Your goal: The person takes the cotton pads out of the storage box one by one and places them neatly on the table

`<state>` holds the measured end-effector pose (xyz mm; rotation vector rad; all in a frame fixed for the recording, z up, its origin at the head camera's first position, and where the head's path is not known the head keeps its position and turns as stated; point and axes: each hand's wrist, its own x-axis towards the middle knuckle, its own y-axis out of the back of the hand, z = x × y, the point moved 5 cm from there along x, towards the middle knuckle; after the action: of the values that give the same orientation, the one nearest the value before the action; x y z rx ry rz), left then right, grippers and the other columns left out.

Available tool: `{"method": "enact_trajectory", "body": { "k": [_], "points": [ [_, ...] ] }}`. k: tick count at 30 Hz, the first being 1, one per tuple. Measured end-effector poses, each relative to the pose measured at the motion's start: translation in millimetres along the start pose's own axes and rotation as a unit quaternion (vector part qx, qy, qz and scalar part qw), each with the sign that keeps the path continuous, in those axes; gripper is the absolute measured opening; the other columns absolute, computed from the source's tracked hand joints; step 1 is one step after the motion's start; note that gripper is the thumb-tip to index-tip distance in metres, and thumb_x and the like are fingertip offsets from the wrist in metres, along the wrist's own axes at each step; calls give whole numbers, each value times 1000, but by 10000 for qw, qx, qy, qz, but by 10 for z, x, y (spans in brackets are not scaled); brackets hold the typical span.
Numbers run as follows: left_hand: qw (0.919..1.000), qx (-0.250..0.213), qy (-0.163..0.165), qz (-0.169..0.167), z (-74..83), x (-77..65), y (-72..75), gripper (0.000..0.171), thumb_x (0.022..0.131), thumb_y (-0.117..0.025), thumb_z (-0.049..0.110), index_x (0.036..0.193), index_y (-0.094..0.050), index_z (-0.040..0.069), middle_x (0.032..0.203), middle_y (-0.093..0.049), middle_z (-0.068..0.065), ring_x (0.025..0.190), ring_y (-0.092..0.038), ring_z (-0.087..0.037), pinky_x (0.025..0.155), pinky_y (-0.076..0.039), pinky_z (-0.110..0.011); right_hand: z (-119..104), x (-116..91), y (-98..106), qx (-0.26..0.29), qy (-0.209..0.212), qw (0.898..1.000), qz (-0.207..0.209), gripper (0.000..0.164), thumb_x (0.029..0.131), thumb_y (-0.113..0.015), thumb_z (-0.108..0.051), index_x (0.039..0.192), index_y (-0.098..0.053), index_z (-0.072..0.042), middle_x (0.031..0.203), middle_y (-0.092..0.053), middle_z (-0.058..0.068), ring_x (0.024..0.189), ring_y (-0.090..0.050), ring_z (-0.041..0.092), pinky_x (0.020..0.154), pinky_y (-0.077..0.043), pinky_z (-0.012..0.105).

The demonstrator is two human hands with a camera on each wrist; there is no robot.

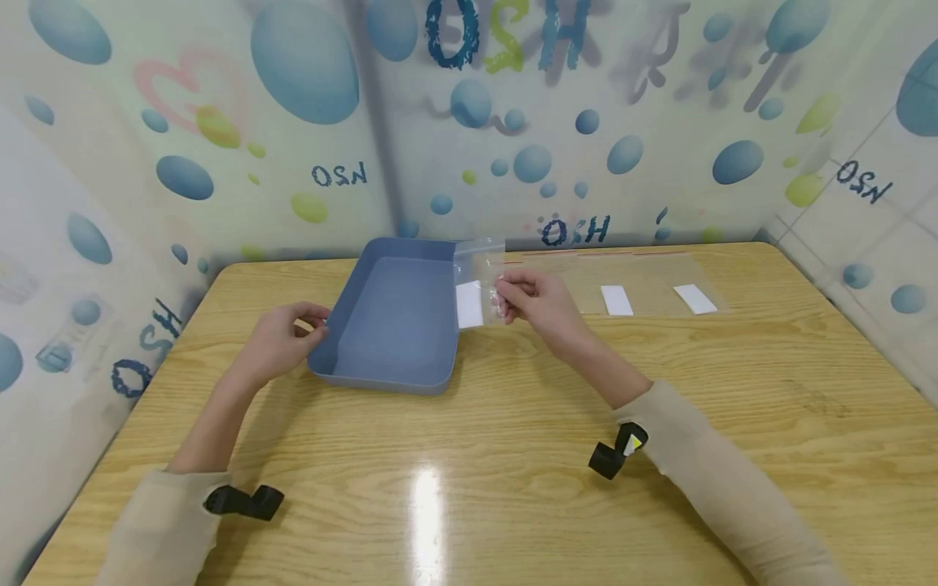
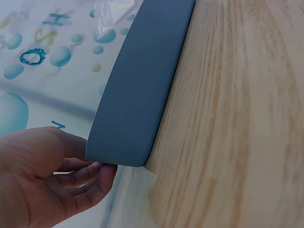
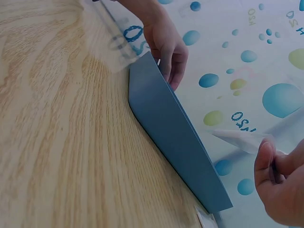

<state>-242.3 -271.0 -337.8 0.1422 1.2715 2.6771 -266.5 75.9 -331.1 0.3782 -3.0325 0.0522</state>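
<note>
A shallow blue-grey tray [image 1: 396,325] stands on the wooden table. My left hand [image 1: 289,338] grips its left wall near the rim; in the left wrist view the fingers [image 2: 78,183] curl at the tray's end. Between thumb and fingertips, my right hand [image 1: 538,305] pinches the edge of a small clear zip bag [image 1: 479,259]. Inside that bag shows a white card [image 1: 470,304]. The bag is raised and overlaps the tray's right rim in the head view. From the side, the right wrist view shows the bag [image 3: 240,139] above the tray's wall [image 3: 171,128].
Flat clear bags with red seal lines lie along the table's back edge, right of the tray, with one white card [image 1: 616,300] and another white card [image 1: 694,299] showing. A wall covering printed with blue bubbles [image 1: 533,163] rises behind the wooden table [image 1: 528,488].
</note>
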Motion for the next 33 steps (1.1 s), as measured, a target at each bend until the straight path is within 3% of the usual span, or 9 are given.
{"method": "enact_trajectory", "body": {
  "k": [18,24,33],
  "points": [
    [10000,-26,-16,39,-31,6,-5,33,101,-57,6,130,-59,-9,113,-63,-25,95,-68,-40,69,-53,-34,51,-130,222,-280,-327,9991,-26,20,106,-52,-7,111,-59,11,84,-63,8,71,-58,13,65,-52,22],
    [10000,-16,-21,50,-33,11,-6,33,100,-57,6,129,-59,-9,112,-64,-25,95,-68,-40,69,-52,-33,127,-170,296,-445,-582,9973,-7,24,106,-52,-8,117,-58,13,88,-64,9,73,-59,13,66,-52,22],
    [10000,-38,-26,45,-17,2,-5,33,100,-57,6,129,-59,-9,112,-63,-25,94,-68,-39,69,-52,-34,228,-225,370,-518,-779,9956,-83,25,105,-53,-8,115,-57,15,82,-63,7,70,-59,12,66,-52,22]
  ]
}}
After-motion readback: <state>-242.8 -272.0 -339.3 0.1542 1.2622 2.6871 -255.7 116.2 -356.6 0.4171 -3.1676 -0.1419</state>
